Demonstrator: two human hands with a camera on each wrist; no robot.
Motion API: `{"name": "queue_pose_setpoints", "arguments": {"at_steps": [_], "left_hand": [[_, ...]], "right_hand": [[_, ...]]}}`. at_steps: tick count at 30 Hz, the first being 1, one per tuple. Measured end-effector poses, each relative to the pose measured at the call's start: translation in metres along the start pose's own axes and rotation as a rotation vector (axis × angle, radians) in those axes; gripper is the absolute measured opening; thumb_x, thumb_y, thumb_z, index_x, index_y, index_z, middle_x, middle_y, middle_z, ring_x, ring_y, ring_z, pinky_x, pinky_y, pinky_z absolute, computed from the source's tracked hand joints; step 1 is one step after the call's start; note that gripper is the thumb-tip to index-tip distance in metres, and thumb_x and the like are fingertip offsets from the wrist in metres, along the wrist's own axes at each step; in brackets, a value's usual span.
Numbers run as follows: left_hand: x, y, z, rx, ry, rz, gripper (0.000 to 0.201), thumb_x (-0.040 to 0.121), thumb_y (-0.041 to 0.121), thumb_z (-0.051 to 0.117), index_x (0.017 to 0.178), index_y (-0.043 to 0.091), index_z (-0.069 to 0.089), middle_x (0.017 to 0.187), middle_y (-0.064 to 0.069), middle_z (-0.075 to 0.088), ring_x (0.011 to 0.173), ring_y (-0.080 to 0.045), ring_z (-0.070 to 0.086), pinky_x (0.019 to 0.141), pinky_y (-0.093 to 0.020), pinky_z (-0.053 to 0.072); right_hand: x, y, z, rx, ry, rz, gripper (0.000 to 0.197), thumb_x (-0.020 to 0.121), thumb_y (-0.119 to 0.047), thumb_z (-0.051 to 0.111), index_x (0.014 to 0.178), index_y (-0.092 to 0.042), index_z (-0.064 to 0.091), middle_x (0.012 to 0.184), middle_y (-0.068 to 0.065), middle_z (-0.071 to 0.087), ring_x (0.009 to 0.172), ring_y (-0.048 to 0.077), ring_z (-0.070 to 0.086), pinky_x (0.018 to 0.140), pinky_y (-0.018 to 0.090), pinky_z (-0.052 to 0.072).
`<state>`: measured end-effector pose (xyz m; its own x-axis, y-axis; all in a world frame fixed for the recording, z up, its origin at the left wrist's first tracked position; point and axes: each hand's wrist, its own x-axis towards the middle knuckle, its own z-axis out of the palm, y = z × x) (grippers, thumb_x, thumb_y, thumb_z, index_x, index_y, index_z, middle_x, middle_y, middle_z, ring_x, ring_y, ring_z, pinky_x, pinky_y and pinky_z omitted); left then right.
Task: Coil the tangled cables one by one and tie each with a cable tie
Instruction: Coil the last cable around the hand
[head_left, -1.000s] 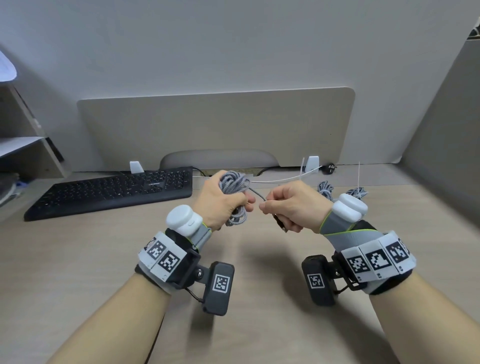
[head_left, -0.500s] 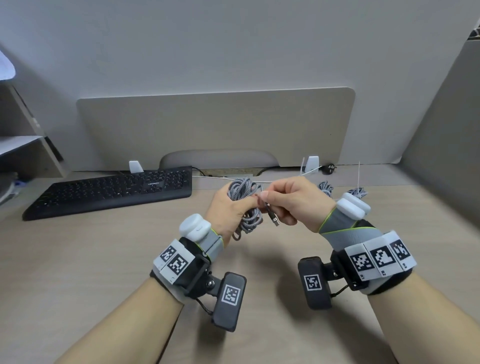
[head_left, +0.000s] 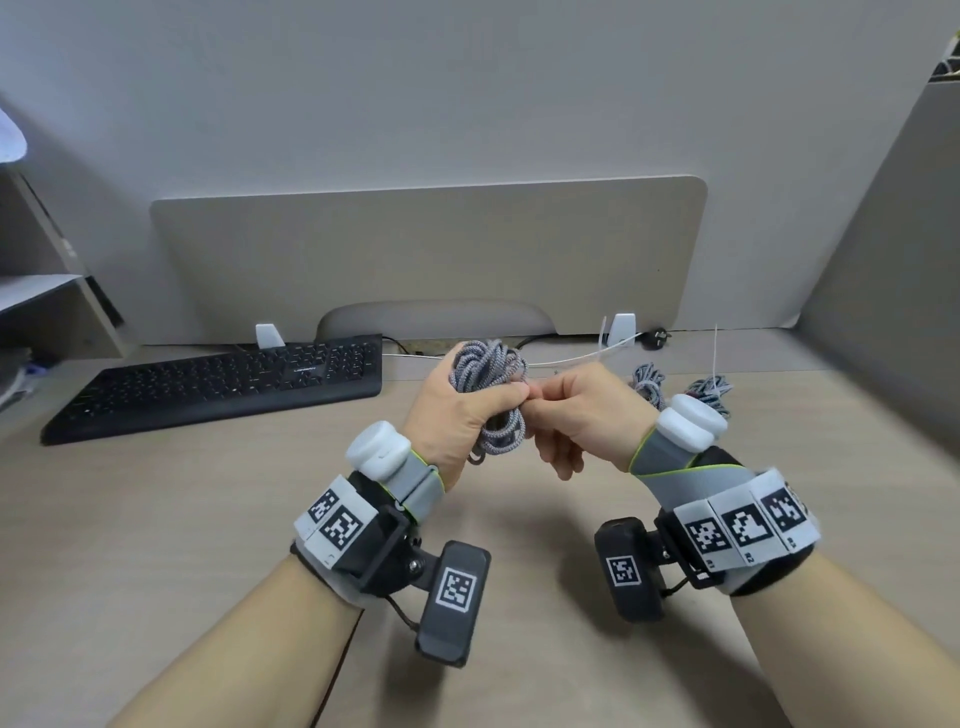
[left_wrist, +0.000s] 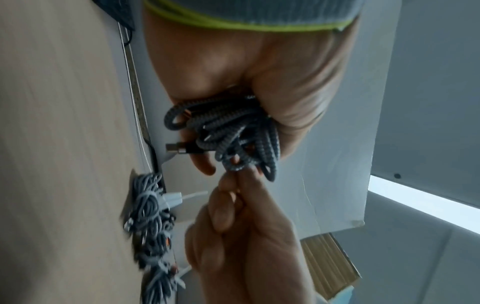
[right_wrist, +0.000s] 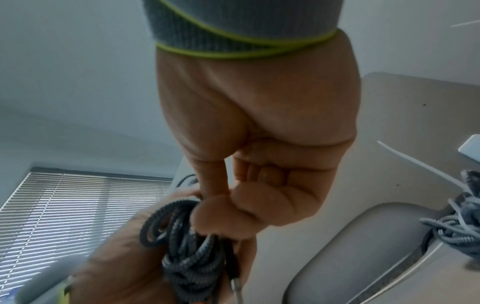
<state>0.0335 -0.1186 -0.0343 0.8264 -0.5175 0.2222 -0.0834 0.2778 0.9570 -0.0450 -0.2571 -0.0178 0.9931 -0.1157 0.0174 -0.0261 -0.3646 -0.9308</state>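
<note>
Coiled cable (head_left: 488, 395) bunched in left hand (head_left: 457, 415), fingers wrapped round it, held above desk (head_left: 156, 519). Right hand (head_left: 587, 415) pinches a strand at the coil's side, other fingers curled. Tied bundles (head_left: 675, 387) lie behind right wrist, keyboard (head_left: 218, 384) far left.
</note>
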Motion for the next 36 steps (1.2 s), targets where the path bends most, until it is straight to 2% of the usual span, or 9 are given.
{"name": "queue_pose_setpoints", "arguments": {"at_steps": [2, 5, 9, 15, 18, 26, 31, 34, 36], "left_hand": [[0.004, 0.002, -0.008, 0.07, 0.027, 0.027, 0.037, 0.067, 0.008, 0.079, 0.096, 0.006, 0.056, 0.08, -0.016, 0.069, 0.07, -0.03, 0.061, 0.068, -0.055, 0.05], [0.007, 0.003, -0.016, 0.237, 0.033, 0.069, 0.044, 0.069, -0.001, 0.081, 0.1, 0.013, 0.053, 0.078, -0.006, 0.066, 0.067, -0.019, 0.06, 0.066, -0.033, 0.051], [0.004, -0.007, -0.009, 0.378, -0.087, -0.001, 0.057, 0.066, 0.009, 0.076, 0.113, 0.015, 0.044, 0.088, -0.002, 0.06, 0.069, -0.011, 0.056, 0.064, -0.033, 0.049], [0.002, -0.014, -0.004, 0.567, -0.281, -0.049, 0.069, 0.074, -0.005, 0.061, 0.127, 0.023, 0.026, 0.083, 0.001, 0.066, 0.066, -0.016, 0.059, 0.06, -0.032, 0.048], [0.0, -0.016, -0.004, 0.673, -0.293, -0.037, 0.083, 0.065, 0.007, 0.062, 0.132, 0.031, 0.021, 0.096, -0.003, 0.066, 0.079, -0.022, 0.067, 0.067, -0.036, 0.053], [-0.002, -0.011, -0.004, 0.703, -0.27, -0.004, 0.095, 0.067, 0.005, 0.07, 0.144, 0.025, 0.019, 0.105, 0.0, 0.046, 0.079, -0.02, 0.063, 0.066, -0.026, 0.048], [-0.005, -0.011, 0.013, 0.684, -0.324, -0.016, 0.085, 0.061, 0.014, 0.068, 0.136, 0.018, 0.029, 0.111, -0.006, 0.059, 0.088, -0.018, 0.069, 0.073, -0.027, 0.054], [-0.007, -0.009, 0.036, 0.675, -0.374, -0.042, 0.071, 0.059, 0.018, 0.072, 0.123, 0.019, 0.041, 0.101, -0.004, 0.068, 0.085, -0.022, 0.07, 0.071, -0.038, 0.058], [-0.01, -0.009, 0.055, 0.676, -0.421, -0.057, 0.063, 0.055, 0.024, 0.075, 0.113, 0.018, 0.049, 0.093, -0.001, 0.07, 0.078, -0.021, 0.068, 0.071, -0.043, 0.057]], "right_hand": [[0.001, 0.0, -0.003, -0.016, 0.017, -0.013, 0.026, 0.094, -0.019, 0.06, 0.072, -0.004, 0.06, 0.052, 0.008, 0.058, 0.037, 0.021, 0.052, 0.039, 0.024, 0.036], [0.003, -0.001, -0.008, 0.033, 0.095, -0.041, 0.025, 0.097, -0.024, 0.057, 0.084, -0.003, 0.06, 0.057, 0.007, 0.059, 0.039, 0.023, 0.051, 0.041, 0.025, 0.035], [0.004, -0.001, -0.001, 0.061, 0.088, -0.064, 0.04, 0.094, -0.042, 0.058, 0.101, -0.003, 0.056, 0.067, 0.007, 0.063, 0.043, 0.025, 0.053, 0.042, 0.026, 0.037], [0.001, 0.001, 0.003, -0.253, 0.022, -0.012, 0.062, 0.08, -0.071, 0.053, 0.093, -0.01, 0.057, 0.062, 0.005, 0.06, 0.043, 0.022, 0.053, 0.044, 0.028, 0.039], [0.001, 0.002, 0.005, -0.305, 0.003, 0.022, 0.074, 0.074, -0.078, 0.048, 0.09, -0.006, 0.057, 0.063, 0.007, 0.062, 0.042, 0.022, 0.056, 0.045, 0.03, 0.042], [-0.001, -0.001, 0.003, -0.216, -0.021, 0.045, 0.042, 0.091, -0.04, 0.054, 0.094, 0.001, 0.059, 0.062, 0.011, 0.062, 0.043, 0.025, 0.054, 0.043, 0.028, 0.04], [-0.015, -0.003, -0.001, -0.233, 0.07, -0.021, 0.016, 0.084, -0.02, 0.054, 0.084, -0.007, 0.064, 0.057, 0.009, 0.055, 0.044, 0.021, 0.044, 0.046, 0.028, 0.035], [-0.035, -0.001, -0.018, -0.169, 0.134, -0.03, 0.019, 0.082, -0.01, 0.054, 0.069, -0.019, 0.064, 0.052, -0.001, 0.053, 0.042, 0.014, 0.041, 0.043, 0.023, 0.033], [-0.051, 0.001, -0.034, -0.17, 0.195, -0.019, 0.013, 0.081, -0.01, 0.056, 0.073, -0.011, 0.066, 0.055, 0.001, 0.055, 0.042, 0.012, 0.042, 0.044, 0.023, 0.034]]}}
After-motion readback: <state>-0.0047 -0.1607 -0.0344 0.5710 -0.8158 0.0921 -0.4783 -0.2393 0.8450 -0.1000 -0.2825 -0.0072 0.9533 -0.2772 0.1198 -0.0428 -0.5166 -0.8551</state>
